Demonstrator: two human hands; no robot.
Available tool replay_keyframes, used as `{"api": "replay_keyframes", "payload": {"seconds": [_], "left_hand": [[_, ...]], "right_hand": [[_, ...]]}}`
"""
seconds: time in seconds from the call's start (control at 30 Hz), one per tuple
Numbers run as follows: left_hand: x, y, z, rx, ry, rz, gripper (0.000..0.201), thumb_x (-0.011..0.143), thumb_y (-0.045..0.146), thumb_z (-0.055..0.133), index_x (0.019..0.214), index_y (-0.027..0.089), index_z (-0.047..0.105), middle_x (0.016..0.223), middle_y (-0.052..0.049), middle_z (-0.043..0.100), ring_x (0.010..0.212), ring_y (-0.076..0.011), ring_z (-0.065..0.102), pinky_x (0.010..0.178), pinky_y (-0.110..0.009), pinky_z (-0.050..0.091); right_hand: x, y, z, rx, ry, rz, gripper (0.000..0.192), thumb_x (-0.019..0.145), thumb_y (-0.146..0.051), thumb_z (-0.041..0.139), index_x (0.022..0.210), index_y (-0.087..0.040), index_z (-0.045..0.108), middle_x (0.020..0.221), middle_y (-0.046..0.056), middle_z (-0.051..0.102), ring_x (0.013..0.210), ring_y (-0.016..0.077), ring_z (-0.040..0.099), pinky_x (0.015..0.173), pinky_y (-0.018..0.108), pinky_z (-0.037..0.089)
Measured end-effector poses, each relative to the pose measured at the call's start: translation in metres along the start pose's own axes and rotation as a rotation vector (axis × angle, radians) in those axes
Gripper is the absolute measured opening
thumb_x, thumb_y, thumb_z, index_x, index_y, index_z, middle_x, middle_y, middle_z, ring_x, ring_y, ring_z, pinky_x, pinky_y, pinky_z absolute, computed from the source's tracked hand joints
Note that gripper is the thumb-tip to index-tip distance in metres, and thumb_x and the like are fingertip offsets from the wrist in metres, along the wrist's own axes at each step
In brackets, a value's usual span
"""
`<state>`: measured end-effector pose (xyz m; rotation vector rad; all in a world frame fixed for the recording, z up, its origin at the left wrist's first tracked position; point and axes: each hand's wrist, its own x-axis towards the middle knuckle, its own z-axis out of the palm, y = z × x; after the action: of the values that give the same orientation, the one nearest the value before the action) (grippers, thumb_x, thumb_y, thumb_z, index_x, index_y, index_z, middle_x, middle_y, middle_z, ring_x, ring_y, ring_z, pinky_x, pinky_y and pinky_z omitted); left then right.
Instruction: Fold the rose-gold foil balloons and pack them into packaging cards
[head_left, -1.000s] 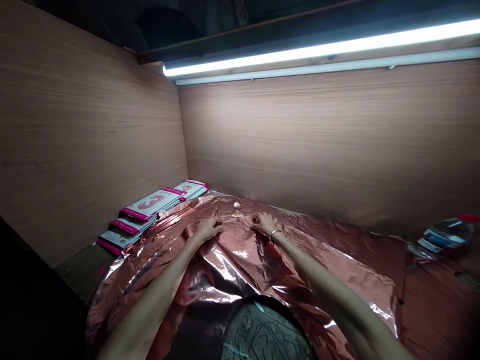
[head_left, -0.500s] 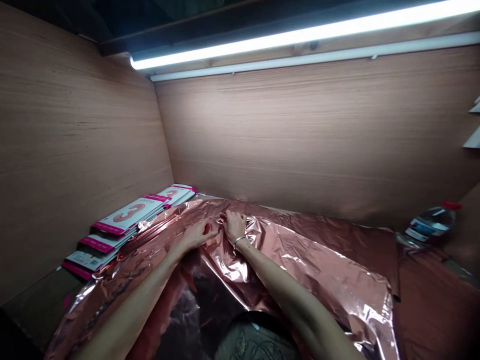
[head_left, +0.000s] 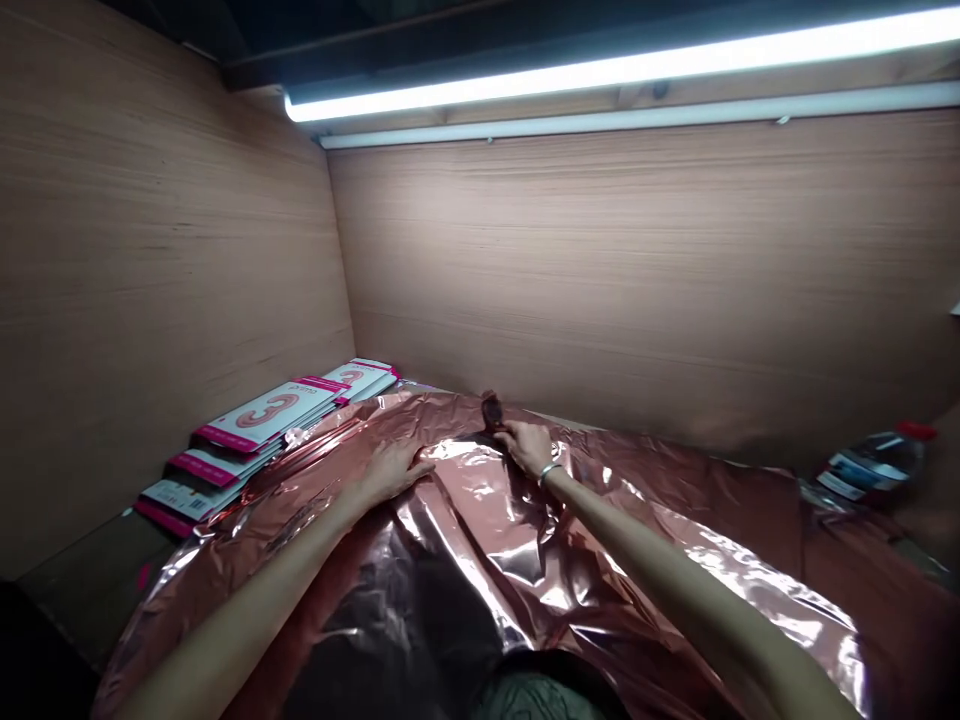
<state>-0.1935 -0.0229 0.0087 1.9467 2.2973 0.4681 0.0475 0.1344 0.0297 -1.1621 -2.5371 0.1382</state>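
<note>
A large, flat, shiny rose-gold foil balloon (head_left: 480, 500) spreads in front of me, creased and glinting. My right hand (head_left: 527, 447), with a bracelet at its wrist, pinches the far edge of the foil, and a dark crumpled tip of it (head_left: 491, 408) sticks up past the fingers. On the foil to the left lies my left hand (head_left: 391, 470), its fingers stretched and thumb apart, pressing the surface. The raised foil between the hands reflects the lamp brightly.
Stacked white and pink packets (head_left: 270, 415), printed with a number 3 balloon, stand along the left wall. A red-capped plastic bottle (head_left: 874, 465) lies at the far right. Wooden panels (head_left: 637, 270) enclose the back and left, beneath a lit tube lamp (head_left: 600, 72).
My right hand has moved right, drawing the foil edge with it, and the dark tip now stands up. The left hand stays nearly in place, now flatter. The view has shifted slightly.
</note>
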Motion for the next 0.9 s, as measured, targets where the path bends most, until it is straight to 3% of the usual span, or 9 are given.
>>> {"api": "replay_keyframes", "payload": {"seconds": [0.13,0.23,0.3,0.43,0.5,0.57,0.77,0.83,0.9], "left_hand": [[0.002,-0.012,-0.006,-0.021,0.025,-0.036,0.040,0.086,0.049,0.053,0.115,0.022,0.060,0.116,-0.011,0.068,0.113,-0.0316,0.060,0.096,-0.040,0.043],[-0.001,-0.021,-0.008,-0.050,0.062,-0.039,0.043,0.083,0.042,0.056,0.119,0.021,0.059,0.117,-0.011,0.067,0.112,-0.0312,0.060,0.095,-0.039,0.044],[-0.005,-0.025,-0.007,-0.082,0.099,-0.033,0.042,0.084,0.036,0.051,0.122,0.020,0.056,0.115,-0.009,0.067,0.109,-0.0291,0.061,0.094,-0.039,0.045],[-0.012,-0.028,0.001,-0.162,0.155,-0.042,0.039,0.079,0.021,0.044,0.115,0.021,0.058,0.103,-0.005,0.069,0.098,-0.0232,0.064,0.089,-0.034,0.047],[-0.014,-0.028,0.004,-0.194,0.181,-0.060,0.035,0.079,0.022,0.043,0.110,0.020,0.060,0.102,-0.005,0.070,0.097,-0.0224,0.064,0.088,-0.033,0.047],[-0.014,-0.027,0.005,-0.216,0.197,-0.067,0.030,0.082,0.026,0.043,0.106,0.020,0.060,0.104,-0.004,0.070,0.098,-0.0216,0.065,0.088,-0.032,0.048],[-0.014,-0.024,-0.006,-0.186,0.207,-0.111,0.032,0.090,0.040,0.039,0.103,0.020,0.060,0.102,-0.006,0.070,0.096,-0.0214,0.065,0.086,-0.031,0.047],[-0.013,-0.024,-0.013,-0.142,0.164,-0.128,0.035,0.085,0.051,0.049,0.094,0.019,0.062,0.097,-0.008,0.070,0.095,-0.0251,0.064,0.083,-0.033,0.047],[-0.011,-0.024,-0.019,-0.098,0.104,-0.146,0.042,0.070,0.060,0.065,0.083,0.019,0.062,0.091,-0.009,0.069,0.091,-0.0284,0.064,0.078,-0.034,0.047]], "right_hand": [[0.006,0.015,-0.015,0.038,0.059,-0.016,0.035,0.098,-0.032,0.039,0.119,-0.025,0.066,0.112,0.004,0.073,0.098,0.0224,0.065,0.080,0.029,0.038],[-0.023,0.014,-0.022,0.031,0.070,-0.125,0.026,0.095,-0.029,0.047,0.105,-0.021,0.070,0.105,0.007,0.073,0.099,0.0234,0.062,0.093,0.032,0.035],[-0.053,0.013,-0.021,0.022,0.035,-0.260,0.020,0.093,-0.029,0.052,0.093,-0.023,0.071,0.098,0.004,0.074,0.095,0.0206,0.062,0.101,0.033,0.030],[-0.107,0.019,-0.012,-0.050,0.072,-0.659,0.030,0.101,-0.024,0.040,0.089,-0.024,0.068,0.091,0.003,0.074,0.088,0.0177,0.061,0.100,0.036,0.030],[-0.118,0.023,-0.010,-0.059,0.113,-0.706,0.030,0.101,-0.024,0.040,0.089,-0.023,0.067,0.091,0.003,0.074,0.085,0.0176,0.061,0.098,0.037,0.030],[-0.119,0.023,-0.012,-0.039,0.089,-0.631,0.027,0.100,-0.022,0.042,0.089,-0.022,0.067,0.090,0.003,0.074,0.084,0.0174,0.062,0.097,0.037,0.031],[-0.074,0.016,-0.025,-0.037,-0.137,-0.050,0.021,0.092,-0.021,0.050,0.101,-0.023,0.069,0.103,0.006,0.073,0.103,0.0212,0.062,0.095,0.033,0.036],[-0.051,0.020,-0.025,-0.063,-0.167,0.066,0.026,0.094,-0.033,0.048,0.099,-0.022,0.071,0.101,0.011,0.072,0.099,0.0263,0.064,0.088,0.038,0.040],[-0.028,0.027,-0.022,-0.098,-0.202,0.179,0.031,0.091,-0.043,0.052,0.096,-0.021,0.073,0.110,0.016,0.068,0.104,0.0324,0.062,0.086,0.043,0.042]]}}
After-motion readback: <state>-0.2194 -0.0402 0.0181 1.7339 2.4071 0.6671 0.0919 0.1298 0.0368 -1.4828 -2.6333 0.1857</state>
